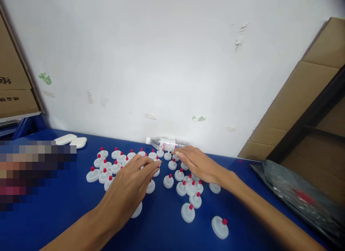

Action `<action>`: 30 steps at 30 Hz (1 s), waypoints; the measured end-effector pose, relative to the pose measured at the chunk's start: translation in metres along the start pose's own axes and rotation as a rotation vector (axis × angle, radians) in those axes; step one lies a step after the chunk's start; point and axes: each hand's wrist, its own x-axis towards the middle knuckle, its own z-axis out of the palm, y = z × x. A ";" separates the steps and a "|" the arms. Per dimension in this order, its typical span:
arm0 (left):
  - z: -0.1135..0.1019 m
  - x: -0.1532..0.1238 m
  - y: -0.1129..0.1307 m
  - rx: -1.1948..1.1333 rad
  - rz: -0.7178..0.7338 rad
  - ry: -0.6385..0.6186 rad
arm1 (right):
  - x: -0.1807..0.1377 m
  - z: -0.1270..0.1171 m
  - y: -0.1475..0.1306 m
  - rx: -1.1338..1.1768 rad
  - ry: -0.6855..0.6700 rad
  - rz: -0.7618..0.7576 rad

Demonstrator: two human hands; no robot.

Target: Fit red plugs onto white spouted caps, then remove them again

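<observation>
Caps [187, 214], white, mostly red-tipped, across blue tabletop [159, 231], left hand [132, 181] and right hand [201, 164] among them, both grips unclear

Some white discs [150, 186] partly hidden behind the hands [132, 179].

A white wall [172, 56], brightly lit, rose behind the blue table [54, 208], marked above it by scraps of tape [90, 97] and torn green patches [45, 78]. Printed brown cardboard [16, 69] stood past the table's left end; a plain cardboard panel [292, 87] slanted upward beside its right.
</observation>
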 end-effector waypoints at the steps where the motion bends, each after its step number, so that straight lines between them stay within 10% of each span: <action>1: -0.001 0.001 0.000 -0.004 -0.002 0.004 | 0.006 0.002 -0.002 -0.015 -0.022 -0.020; 10: -0.007 0.002 0.006 -0.069 -0.109 0.026 | 0.031 -0.003 -0.019 -0.105 -0.011 0.006; 17: -0.014 0.003 0.022 -0.334 -0.294 0.046 | -0.022 -0.017 -0.057 0.070 0.225 0.150; 30: 0.011 -0.017 0.051 -0.541 -0.300 -0.135 | -0.090 0.006 -0.073 0.007 0.109 0.029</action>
